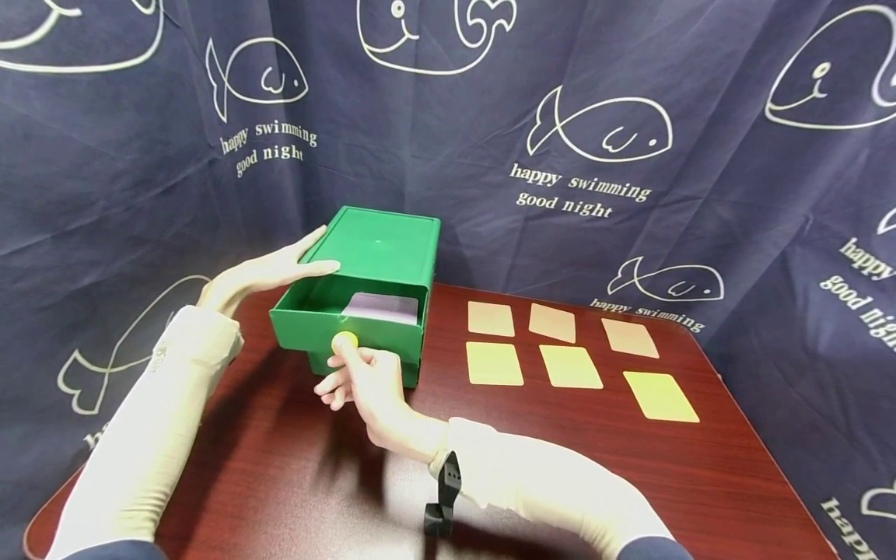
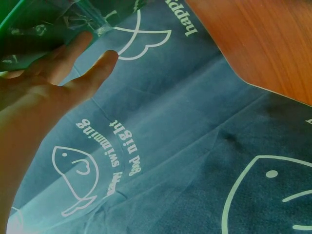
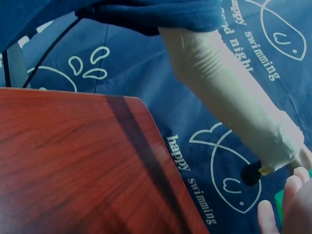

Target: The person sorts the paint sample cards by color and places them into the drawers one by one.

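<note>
A green drawer box (image 1: 383,243) stands on the table with its upper drawer (image 1: 308,330) pulled partway out. Inside that drawer lies a lilac card (image 1: 382,306). My right hand (image 1: 378,389) pinches the yellow knob (image 1: 344,341) on the drawer front between thumb and finger, the other fingers loose below it. With fingers extended, my left hand (image 1: 269,271) rests against the left side and top edge of the box. The left wrist view shows this left hand (image 2: 53,83) beside the green wall. Only some fingers (image 3: 292,192) of the right hand appear in the right wrist view.
Right of the box, three pale pink cards (image 1: 491,319) lie in a back row and three yellow cards (image 1: 494,363) in front. The reddish-brown table (image 1: 560,443) has rounded corners. A dark blue fish-print curtain (image 1: 448,140) hangs behind and around it.
</note>
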A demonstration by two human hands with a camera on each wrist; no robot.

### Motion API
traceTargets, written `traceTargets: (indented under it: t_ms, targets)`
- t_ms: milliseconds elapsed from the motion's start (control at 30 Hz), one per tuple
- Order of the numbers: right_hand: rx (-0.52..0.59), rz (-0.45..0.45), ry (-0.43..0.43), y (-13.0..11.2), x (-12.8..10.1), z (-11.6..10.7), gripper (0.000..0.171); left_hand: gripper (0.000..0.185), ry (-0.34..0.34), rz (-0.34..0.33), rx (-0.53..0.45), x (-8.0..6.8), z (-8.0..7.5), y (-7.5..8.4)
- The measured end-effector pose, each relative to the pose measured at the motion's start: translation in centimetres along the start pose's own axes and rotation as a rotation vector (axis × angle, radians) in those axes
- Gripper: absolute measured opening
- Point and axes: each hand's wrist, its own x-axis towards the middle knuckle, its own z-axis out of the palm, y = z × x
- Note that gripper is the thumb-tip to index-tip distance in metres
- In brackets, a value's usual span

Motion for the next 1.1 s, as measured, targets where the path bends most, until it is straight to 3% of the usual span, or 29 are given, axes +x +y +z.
traceTargets:
  t_ms: [333, 700, 1100]
  targets:
    - [-0.016, -0.006, 0.023, -0.1, 1.8, -0.3, 0.030, 0.091, -0.002, 0.003, -0.041, -0.1, 0.1, 0.1]
    - [-0.018, 0.003, 0.035, -0.1, 3.5, -0.5, 0.042, 0.090, -0.005, -0.008, -0.032, -0.1, 0.1, 0.0]
    - [-0.066, 0.012, 0.041, -0.7, 4.6, -0.9, 0.041, 0.091, -0.018, -0.046, -0.035, -0.3, -0.1, 0.3]
